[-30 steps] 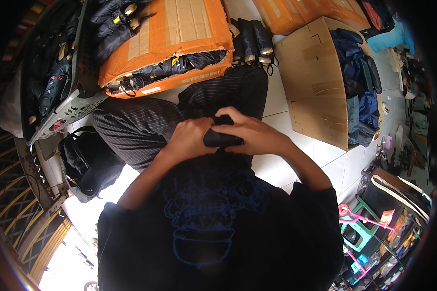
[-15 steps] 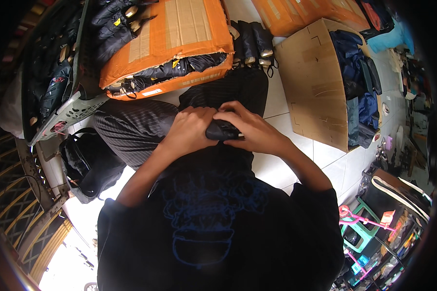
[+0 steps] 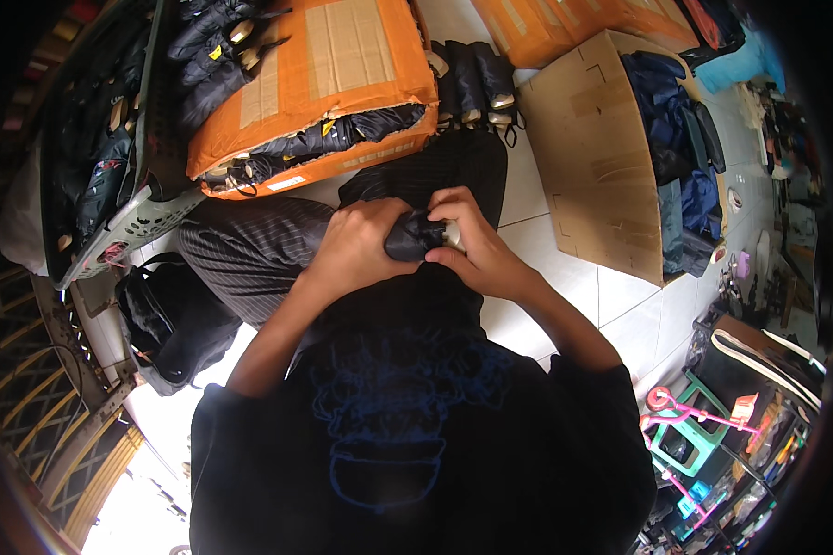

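Above my lap I hold a black folded umbrella lying crosswise. My left hand is wrapped round its dark cloth, hiding the far left end. The fingers and thumb of my right hand close on the pale handle at its right end. Ahead of my legs, more black folded umbrellas fill the torn opening of an orange-taped carton. Several others stand in a row on the floor beside that carton.
A dark crate of folded umbrellas stands at the left, with a black bag near it. To the right, an open cardboard box holds dark blue cloth items. A green stool and pink scooter sit at lower right.
My right hand has shifted slightly and its fingers have moved, so the pale handle shows between them. More of the umbrella's dark cloth is visible beside my left hand.
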The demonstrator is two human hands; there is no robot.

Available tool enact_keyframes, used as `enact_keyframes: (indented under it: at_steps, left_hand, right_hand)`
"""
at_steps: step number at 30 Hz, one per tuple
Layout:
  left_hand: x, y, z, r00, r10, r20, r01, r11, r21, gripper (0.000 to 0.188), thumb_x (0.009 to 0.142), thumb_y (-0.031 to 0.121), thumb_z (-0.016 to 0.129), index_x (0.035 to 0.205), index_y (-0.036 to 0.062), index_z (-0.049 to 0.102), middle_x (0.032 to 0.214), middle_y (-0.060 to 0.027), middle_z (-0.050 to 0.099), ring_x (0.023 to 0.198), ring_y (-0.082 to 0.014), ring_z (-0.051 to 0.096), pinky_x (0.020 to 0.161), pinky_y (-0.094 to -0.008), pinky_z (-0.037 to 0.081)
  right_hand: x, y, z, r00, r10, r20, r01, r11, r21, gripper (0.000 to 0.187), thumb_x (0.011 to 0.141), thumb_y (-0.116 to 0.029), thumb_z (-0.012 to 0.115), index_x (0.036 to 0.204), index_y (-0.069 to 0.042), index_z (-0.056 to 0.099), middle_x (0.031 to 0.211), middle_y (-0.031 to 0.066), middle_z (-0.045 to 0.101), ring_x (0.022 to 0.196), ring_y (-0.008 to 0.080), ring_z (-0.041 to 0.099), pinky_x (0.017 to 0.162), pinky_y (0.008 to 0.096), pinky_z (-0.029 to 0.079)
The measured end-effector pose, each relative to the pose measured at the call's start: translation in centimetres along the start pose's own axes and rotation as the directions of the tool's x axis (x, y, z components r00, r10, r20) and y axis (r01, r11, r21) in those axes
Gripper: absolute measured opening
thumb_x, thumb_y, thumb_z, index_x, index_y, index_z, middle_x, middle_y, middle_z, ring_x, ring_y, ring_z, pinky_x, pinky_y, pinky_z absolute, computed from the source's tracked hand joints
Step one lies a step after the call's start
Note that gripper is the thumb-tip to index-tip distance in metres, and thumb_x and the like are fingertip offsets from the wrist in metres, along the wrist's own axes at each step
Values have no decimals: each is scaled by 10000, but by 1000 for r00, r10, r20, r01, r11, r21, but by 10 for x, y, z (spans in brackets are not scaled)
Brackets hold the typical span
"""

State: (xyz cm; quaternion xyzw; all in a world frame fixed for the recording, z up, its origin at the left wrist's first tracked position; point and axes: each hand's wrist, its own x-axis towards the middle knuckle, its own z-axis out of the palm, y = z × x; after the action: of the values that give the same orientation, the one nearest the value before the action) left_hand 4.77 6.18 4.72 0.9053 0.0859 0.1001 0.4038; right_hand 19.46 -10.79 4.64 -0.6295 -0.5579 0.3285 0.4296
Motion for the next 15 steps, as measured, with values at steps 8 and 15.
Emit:
enact_keyframes:
  at_steps: [8, 15]
  left_hand:
    - [4, 0, 5, 999, -40, 1, 40, 999, -7, 542, 594, 245, 869, 1029, 22, 634, 925, -172, 698, 875, -373, 672, 770, -457, 533]
    - [9, 4, -10, 990, -73, -124, 44, 974, -220, 577, 590, 206, 883, 1070, 6, 634, 928, -177, 703, 856, -322, 708, 775, -372, 547]
  right_hand:
    - [12, -27, 0, 982, 129, 136, -127, 992, -25, 652, 933, -288, 656, 1446, -50, 331, 1397, 227, 297, 1244, 366, 428, 1028, 398, 394]
    - [11, -10, 1, 931, -254, -263, 238, 967, -93, 434, 861, -41, 703, 1265, -40, 544, 1323, 187, 503, 1126, 289, 589, 950, 369, 479]
